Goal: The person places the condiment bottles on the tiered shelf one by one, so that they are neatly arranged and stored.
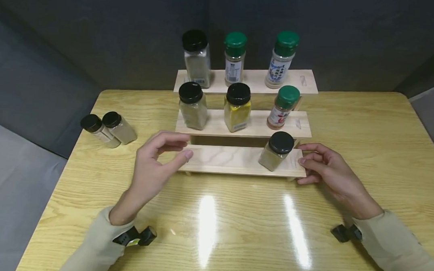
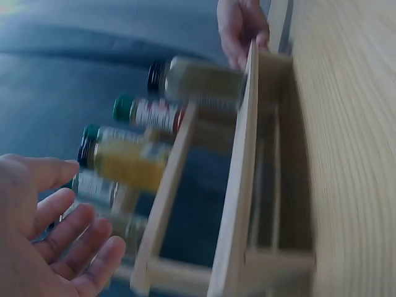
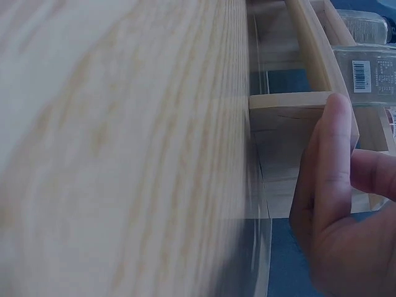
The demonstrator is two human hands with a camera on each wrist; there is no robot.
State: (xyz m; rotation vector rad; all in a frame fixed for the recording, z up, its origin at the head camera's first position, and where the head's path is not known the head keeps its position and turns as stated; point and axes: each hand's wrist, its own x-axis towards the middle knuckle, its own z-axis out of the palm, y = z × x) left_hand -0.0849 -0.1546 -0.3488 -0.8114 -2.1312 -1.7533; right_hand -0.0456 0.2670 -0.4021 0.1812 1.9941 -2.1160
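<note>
A three-tier wooden spice rack [image 1: 223,160] stands on the table, its steps rising toward the back. At the right end of its lowest step, my right hand [image 1: 328,170] grips the board, thumb on the top edge and other fingers at the end and below. A square black-capped spice jar [image 1: 272,154] stands on that step close to this hand. My left hand [image 1: 154,165] is by the step's left end, fingers loosely bent and thumb apart. In the left wrist view the left hand [image 2: 55,229] holds nothing and is apart from the rack.
On the middle step are a grey-brown jar [image 1: 194,112], a yellow jar [image 1: 237,114] and a green-capped shaker [image 1: 280,112]. The top step bears a black-capped jar [image 1: 198,64] and two green-capped shakers [image 1: 278,69]. Two black-capped jars [image 1: 120,130] lean together on the table [image 1: 154,246] at left.
</note>
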